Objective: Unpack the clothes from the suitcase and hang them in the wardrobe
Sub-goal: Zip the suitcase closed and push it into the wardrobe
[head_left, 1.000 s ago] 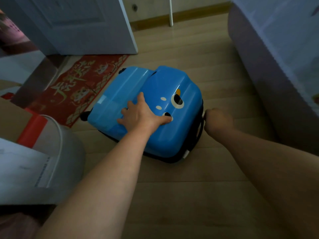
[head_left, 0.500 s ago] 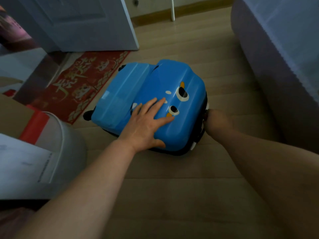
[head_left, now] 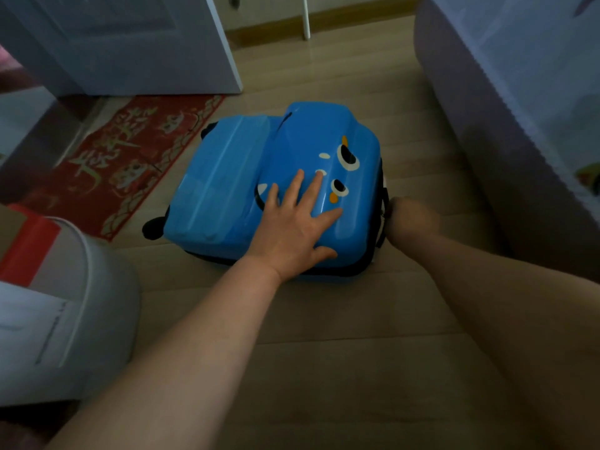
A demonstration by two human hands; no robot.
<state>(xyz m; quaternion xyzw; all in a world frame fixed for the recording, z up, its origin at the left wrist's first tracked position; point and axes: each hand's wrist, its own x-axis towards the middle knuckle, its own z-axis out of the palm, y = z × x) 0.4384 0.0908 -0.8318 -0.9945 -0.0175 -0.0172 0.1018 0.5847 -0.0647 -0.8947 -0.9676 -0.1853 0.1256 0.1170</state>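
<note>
At the very first step: getting the blue suitcase (head_left: 227, 177) open. Suitcase lying flat and closed on the wooden floor (head_left: 324, 336), cartoon-face lid upward, just beside the red mat (head_left: 130, 157) on one side and near the bed (head_left: 519, 141) on the other, with a white bucket (head_left: 97, 303) close to its near left corner. Left grip (head_left: 293, 222) spread wide and flat, palm and straight fingers pressing on the lid beside the painted eyes, holding nothing. Right grip (head_left: 410, 217) tucked against the suitcase's right edge, by the black zip band (head_left: 350, 272) and a dark strap (head_left: 384, 196); fingers turned under and hidden, so impossible to tell whether pinching a zip pull or closed on nothing. No clothes in view, no wardrobe in view; nothing unpacked yet, judging by the shut lid. Next, probably: steady the shell with the flat palm, find and pinch the zip pull, run it round the corners without dragging the case across the smooth boards, then lift the lid clear of the bed side. Risk worth minding: a light case sliding or tipping under a one-sided pull.
</note>
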